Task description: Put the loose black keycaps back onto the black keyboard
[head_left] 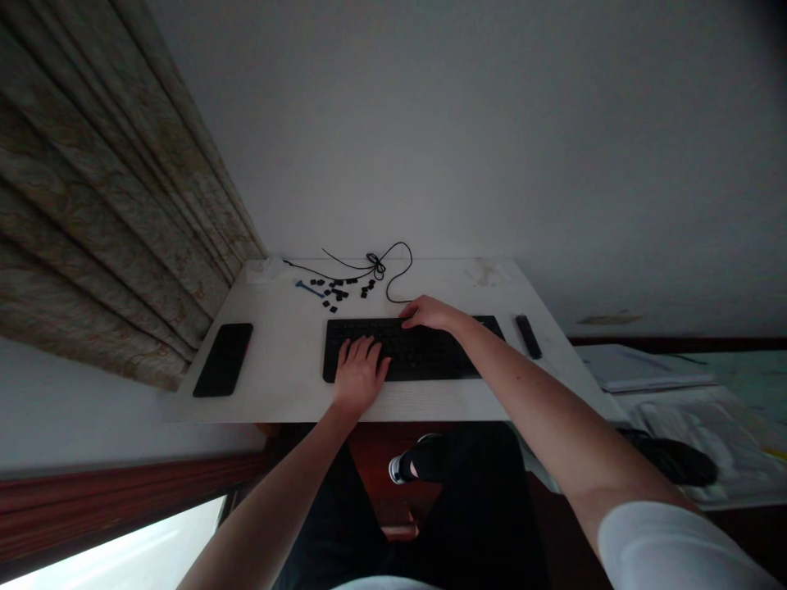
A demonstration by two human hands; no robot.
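Note:
A black keyboard (424, 360) lies lengthwise across the white table. My left hand (358, 369) rests on its left part, fingers stretched out and slightly spread over the keys. At the keyboard's back edge, near the middle, is my right hand (429, 314), its thumb and fingers drawn together in a pinch. Whatever may be between those fingertips is too small to make out. Behind the keyboard, several loose black keycaps (338, 292) are scattered. Beside them lies a thin blue tool (310, 289). A black cable (375, 265), looped into a bundle, runs toward my right hand.
A black phone (224, 360) lies on the table's left side, and a narrow black object (528, 336) on the right. Crumpled clear plastic (263, 270) sits at the back left corner. A curtain (116, 180) hangs at the left; a wall rises behind the table (276, 393).

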